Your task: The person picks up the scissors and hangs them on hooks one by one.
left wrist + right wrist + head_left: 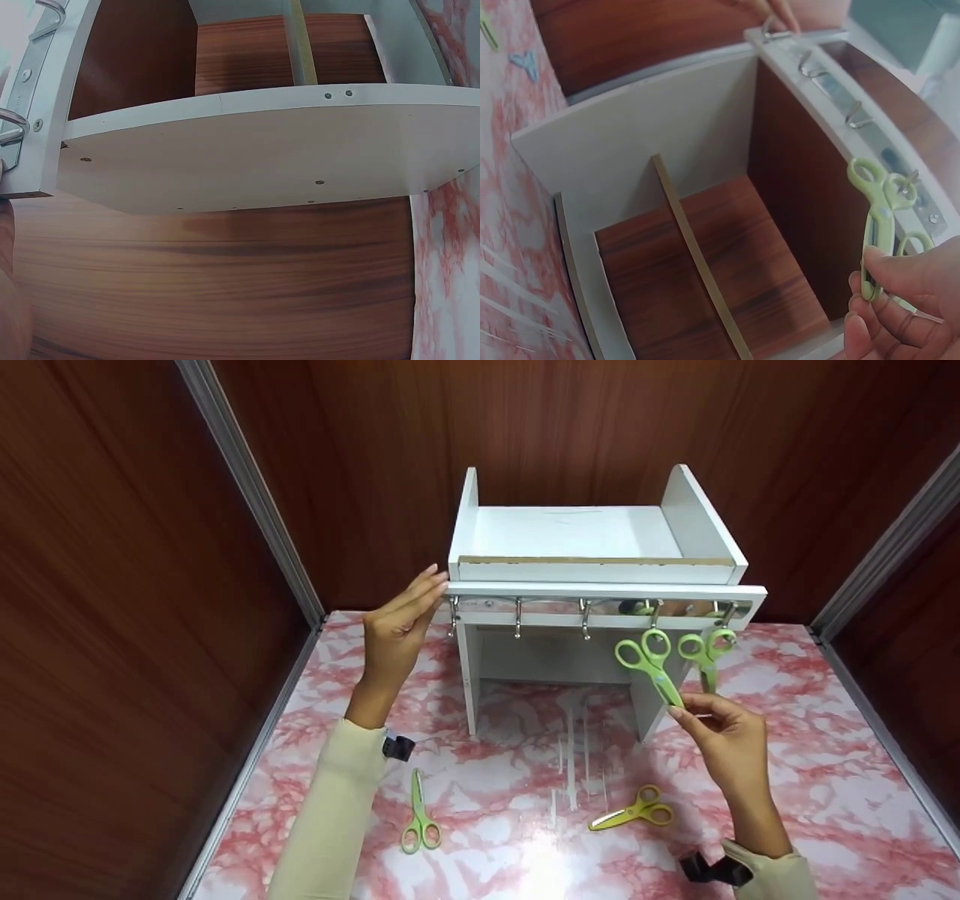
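My right hand [739,742] pinches a pair of green scissors [664,684] by the blade end, between thumb and fingertips. The scissors' handle loops point up, one of them overlapping a metal hook [657,615] in the head view. Just to the right, a second pair of green scissors [708,666] hangs by a loop from the end hook. My left hand [397,630] touches the left end of the white hook rail [555,588] with its fingers straight. That rail runs along the front of a white shelf unit [469,675].
On the pink marbled tabletop [495,787], green scissors [418,810] lie at front left and yellow scissors [637,811] at front right. Strips of clear tape [571,757] mark the surface before the shelf. Brown wood-look panels [360,495] stand behind and at the sides.
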Demonstrator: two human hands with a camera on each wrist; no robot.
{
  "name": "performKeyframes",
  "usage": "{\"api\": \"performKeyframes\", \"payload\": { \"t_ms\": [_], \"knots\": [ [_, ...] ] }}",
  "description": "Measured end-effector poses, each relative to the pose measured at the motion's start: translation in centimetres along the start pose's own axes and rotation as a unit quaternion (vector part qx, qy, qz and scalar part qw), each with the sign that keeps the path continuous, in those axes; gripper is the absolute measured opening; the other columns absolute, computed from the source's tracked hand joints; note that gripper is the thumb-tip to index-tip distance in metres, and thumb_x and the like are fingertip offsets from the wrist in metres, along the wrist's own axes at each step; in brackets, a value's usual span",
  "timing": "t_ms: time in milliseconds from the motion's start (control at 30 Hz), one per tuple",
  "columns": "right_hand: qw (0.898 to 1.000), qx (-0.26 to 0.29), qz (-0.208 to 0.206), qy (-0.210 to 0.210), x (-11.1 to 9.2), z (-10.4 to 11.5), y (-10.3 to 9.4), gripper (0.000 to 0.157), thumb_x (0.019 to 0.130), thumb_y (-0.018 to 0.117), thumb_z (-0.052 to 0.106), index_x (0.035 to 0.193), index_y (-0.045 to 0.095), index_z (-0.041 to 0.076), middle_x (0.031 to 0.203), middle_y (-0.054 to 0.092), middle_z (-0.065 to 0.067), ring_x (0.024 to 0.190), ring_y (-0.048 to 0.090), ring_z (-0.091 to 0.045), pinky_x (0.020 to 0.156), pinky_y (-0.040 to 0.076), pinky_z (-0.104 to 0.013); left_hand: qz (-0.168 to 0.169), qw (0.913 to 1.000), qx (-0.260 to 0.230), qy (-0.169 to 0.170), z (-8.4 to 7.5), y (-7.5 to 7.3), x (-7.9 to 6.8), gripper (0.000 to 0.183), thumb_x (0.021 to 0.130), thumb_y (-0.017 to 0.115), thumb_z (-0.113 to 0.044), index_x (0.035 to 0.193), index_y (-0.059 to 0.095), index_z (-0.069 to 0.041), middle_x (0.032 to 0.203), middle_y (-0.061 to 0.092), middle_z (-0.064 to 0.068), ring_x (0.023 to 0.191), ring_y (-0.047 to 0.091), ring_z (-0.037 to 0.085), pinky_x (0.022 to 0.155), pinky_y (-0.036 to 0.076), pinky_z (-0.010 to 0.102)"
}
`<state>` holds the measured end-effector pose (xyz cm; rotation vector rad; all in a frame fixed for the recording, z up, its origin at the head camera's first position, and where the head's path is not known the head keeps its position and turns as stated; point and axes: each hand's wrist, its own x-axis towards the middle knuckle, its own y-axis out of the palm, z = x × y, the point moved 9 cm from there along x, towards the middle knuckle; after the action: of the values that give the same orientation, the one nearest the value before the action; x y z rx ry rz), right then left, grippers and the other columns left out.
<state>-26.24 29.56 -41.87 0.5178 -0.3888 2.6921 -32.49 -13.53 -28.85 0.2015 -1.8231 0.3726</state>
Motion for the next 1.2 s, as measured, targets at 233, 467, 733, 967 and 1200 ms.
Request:
{"api": "performKeyframes", "payload": {
  "t_ms": [233, 467, 733, 967, 1200],
  "knots": [
    [1.000, -0.006, 0.009, 0.018, -0.2, -0.9, 0.2, 0.017, 0.085, 0.080, -0.005, 0.101, 0.077, -0.006, 0.084, 0.076, -0.005, 0.069, 0.068, -0.005, 0.065, 0.056, -0.014, -0.002, 1.0000, 0.000, 0.008, -0.1, 0.0, 0.0, 0.031, 0.084, 0.074, 0.013, 0.112, 0.077, 0.000, 0.118, 0.074, 0.010, 0.117, 0.067, 0.028, 0.096, 0.056, 0.033],
    [1.000, -0.008, 0.014, 0.022, -0.1, -1.5, 0.3, 0.016, 0.085, 0.079, -0.007, 0.100, 0.077, -0.007, 0.084, 0.076, -0.002, 0.070, 0.068, -0.003, 0.065, 0.056, -0.013, -0.001, 1.0000, 0.000, 0.008, -0.1, -0.1, 0.1, 0.025, 0.088, 0.073, 0.006, 0.112, 0.077, 0.000, 0.118, 0.074, 0.010, 0.118, 0.067, 0.028, 0.097, 0.056, 0.034],
    [0.999, -0.028, 0.020, 0.039, 0.1, -2.0, 0.3, 0.016, 0.086, 0.078, -0.006, 0.101, 0.076, -0.009, 0.084, 0.074, 0.010, 0.071, 0.068, 0.000, 0.065, 0.056, -0.013, -0.003, 1.0000, -0.004, 0.007, -0.1, -0.1, 0.0, 0.026, 0.087, 0.074, 0.008, 0.112, 0.077, 0.000, 0.117, 0.074, 0.010, 0.117, 0.068, 0.029, 0.097, 0.055, 0.034],
    [0.998, -0.034, 0.033, 0.043, 0.1, -2.5, 0.4, 0.015, 0.088, 0.077, -0.004, 0.102, 0.076, -0.008, 0.088, 0.076, -0.007, 0.070, 0.067, -0.003, 0.066, 0.057, -0.014, -0.004, 1.0000, -0.002, 0.008, -0.2, -0.1, 0.1, 0.032, 0.083, 0.075, 0.014, 0.111, 0.078, 0.000, 0.117, 0.074, 0.010, 0.116, 0.068, 0.030, 0.097, 0.055, 0.033],
    [0.998, -0.017, 0.041, 0.043, -0.1, -2.6, 0.5, 0.018, 0.089, 0.078, 0.002, 0.103, 0.075, -0.009, 0.083, 0.076, -0.008, 0.069, 0.069, -0.007, 0.067, 0.058, -0.017, -0.004, 1.0000, 0.000, 0.009, -0.2, 0.0, 0.1, 0.034, 0.082, 0.074, 0.016, 0.112, 0.077, 0.000, 0.117, 0.074, 0.011, 0.118, 0.067, 0.028, 0.097, 0.056, 0.033]
  ]
}}
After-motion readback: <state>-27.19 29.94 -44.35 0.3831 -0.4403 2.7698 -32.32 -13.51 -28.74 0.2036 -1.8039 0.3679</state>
